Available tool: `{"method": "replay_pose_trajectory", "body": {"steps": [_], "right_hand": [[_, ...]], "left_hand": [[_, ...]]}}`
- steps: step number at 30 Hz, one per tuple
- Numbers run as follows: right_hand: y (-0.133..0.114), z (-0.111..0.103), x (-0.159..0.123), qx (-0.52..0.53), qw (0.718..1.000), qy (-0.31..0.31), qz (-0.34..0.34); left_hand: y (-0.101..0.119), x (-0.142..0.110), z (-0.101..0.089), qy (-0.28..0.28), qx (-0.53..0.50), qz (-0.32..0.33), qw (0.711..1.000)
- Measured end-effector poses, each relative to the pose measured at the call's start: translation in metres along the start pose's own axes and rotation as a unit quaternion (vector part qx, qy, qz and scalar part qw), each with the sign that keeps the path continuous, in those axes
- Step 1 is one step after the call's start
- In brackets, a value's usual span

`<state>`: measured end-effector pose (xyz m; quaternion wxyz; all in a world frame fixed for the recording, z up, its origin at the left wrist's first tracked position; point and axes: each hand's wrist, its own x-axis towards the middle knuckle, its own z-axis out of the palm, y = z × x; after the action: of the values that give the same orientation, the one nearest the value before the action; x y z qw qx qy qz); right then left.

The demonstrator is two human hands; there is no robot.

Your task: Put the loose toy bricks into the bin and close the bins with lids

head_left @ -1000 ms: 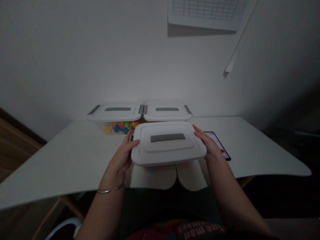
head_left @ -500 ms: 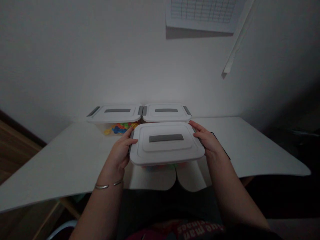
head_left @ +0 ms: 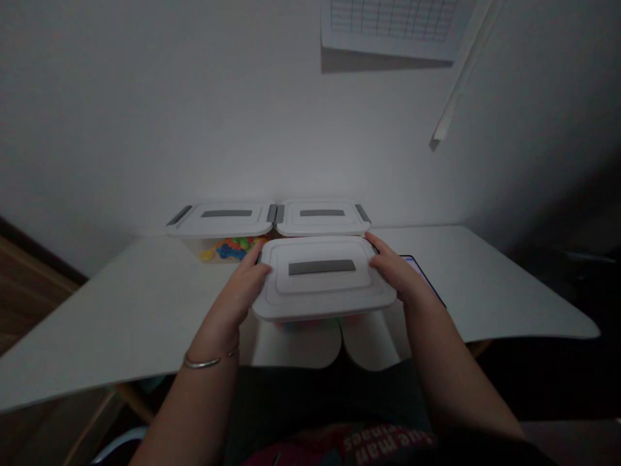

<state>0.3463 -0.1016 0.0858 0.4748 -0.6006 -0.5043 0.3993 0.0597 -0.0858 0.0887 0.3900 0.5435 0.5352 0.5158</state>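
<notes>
A storage box [head_left: 324, 294] with a white lid and a grey handle sits near the front of the white table. My left hand [head_left: 245, 285] is closed around its left end, thumb on the lid's edge. On the opposite end, my right hand [head_left: 392, 268] grips the box in the same way, covering the latch. The lid lies on the box; coloured contents show faintly below its front rim. Behind it stand two similar lidded boxes side by side, a left box [head_left: 223, 223] with colourful toy pieces [head_left: 230, 250] visible through its wall, and a right box [head_left: 323, 223].
A phone [head_left: 424, 278] lies on the table [head_left: 504, 285] beside my right forearm. The back boxes stand close to the wall [head_left: 233, 116], where a sheet with a printed grid [head_left: 392, 29] hangs. The table's front edge has a notch in the middle.
Both hands have shifted slightly along the ends of the box, with the thumbs further onto the lid. The box has stayed nearly in place. More of the phone shows now.
</notes>
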Motion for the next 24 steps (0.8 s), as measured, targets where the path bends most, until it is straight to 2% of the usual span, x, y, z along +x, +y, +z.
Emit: {"method": "replay_pose_trajectory", "body": {"steps": [6,14,19,24], "right_hand": [[0.003,-0.002,0.007,-0.090,0.995,-0.004,-0.052],[0.011,-0.004,0.017,-0.140,0.983,-0.029,-0.112],[0.016,-0.002,0.021,-0.194,0.965,-0.053,-0.169],[0.014,0.002,0.019,-0.219,0.960,-0.063,-0.164]], "left_hand": [[0.012,0.002,-0.002,-0.053,0.085,0.041,0.994],[0.004,0.004,-0.003,-0.082,0.119,0.077,0.987],[0.003,0.003,-0.003,-0.093,0.172,0.109,0.975],[0.005,0.003,-0.005,-0.107,0.187,0.116,0.970]]}}
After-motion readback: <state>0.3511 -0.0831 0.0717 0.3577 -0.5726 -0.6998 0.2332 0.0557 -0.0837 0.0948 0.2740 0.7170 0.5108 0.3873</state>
